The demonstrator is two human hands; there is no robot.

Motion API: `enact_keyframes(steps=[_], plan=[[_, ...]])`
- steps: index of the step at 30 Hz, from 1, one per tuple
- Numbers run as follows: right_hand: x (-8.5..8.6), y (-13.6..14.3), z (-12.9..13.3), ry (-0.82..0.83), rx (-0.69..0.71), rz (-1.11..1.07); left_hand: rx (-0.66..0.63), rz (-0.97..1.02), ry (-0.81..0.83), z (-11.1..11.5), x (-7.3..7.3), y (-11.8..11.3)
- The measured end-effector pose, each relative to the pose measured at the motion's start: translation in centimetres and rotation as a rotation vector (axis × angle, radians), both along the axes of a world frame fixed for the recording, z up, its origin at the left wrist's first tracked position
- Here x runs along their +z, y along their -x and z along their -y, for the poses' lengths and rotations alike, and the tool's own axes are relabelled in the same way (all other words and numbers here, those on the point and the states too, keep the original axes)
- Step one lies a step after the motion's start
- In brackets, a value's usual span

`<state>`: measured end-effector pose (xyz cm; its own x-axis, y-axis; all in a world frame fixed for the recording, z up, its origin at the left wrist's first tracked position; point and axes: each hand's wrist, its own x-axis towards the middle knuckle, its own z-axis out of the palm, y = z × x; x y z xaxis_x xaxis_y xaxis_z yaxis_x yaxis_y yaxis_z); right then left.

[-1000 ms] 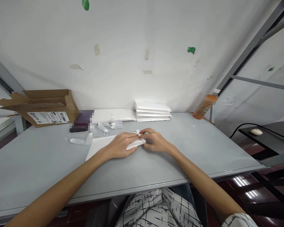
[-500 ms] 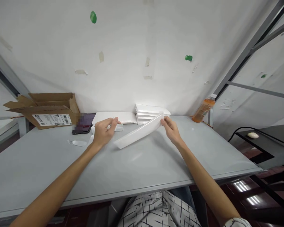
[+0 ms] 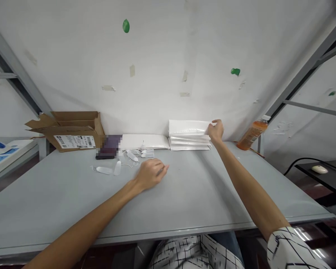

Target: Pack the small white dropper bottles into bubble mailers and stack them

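A: Where are we finding the white packet?
B: We are seeing it just right of the frame's centre, resting on the stack of white packets by the wall.
A: Which way is it pointing?
B: Its long axis is running left to right, nearly level across the frame. 1 short end is pointing left; the other is meeting our right hand.
A: Are we gripping it?
B: Our right fingers are touching that end, but we cannot tell whether they are pinching or letting go.
A: And our left hand?
B: It is curling loosely over the grey table, near the centre, its palm hiding; we cannot tell whether it is holding anything. Small white tubes are lying just beyond it, toward the left.
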<state>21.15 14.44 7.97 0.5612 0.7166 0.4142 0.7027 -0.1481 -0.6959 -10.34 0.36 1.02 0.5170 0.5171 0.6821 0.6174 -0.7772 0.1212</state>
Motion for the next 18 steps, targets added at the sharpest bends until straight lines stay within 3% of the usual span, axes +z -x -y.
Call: enact_keyframes(steps=[3, 6, 12, 15, 18], plan=[[-0.5, 1.6, -1.6, 0.189, -0.086, 0.181, -0.038, -0.03, -0.016, 0.2, -0.2, -0.1], [-1.4, 2.4, -2.4, 0.282, -0.079, 0.316, -0.048, -0.045, -0.011, 0.2, -0.1, 0.1], [-1.8, 2.0, -1.8, 0.124, -0.078, 0.397, -0.072, -0.042, -0.016, 0.4, 0.1, 0.0], [-1.6, 3.0, -0.2, 0.036, 0.062, 0.51, -0.081, -0.044, -0.02, 0.5, 0.0, 0.0], [-1.8, 5.0, 1.3, 0.114, 0.274, 0.635, -0.089, -0.058, -0.019, 0.6, -0.2, -0.1]])
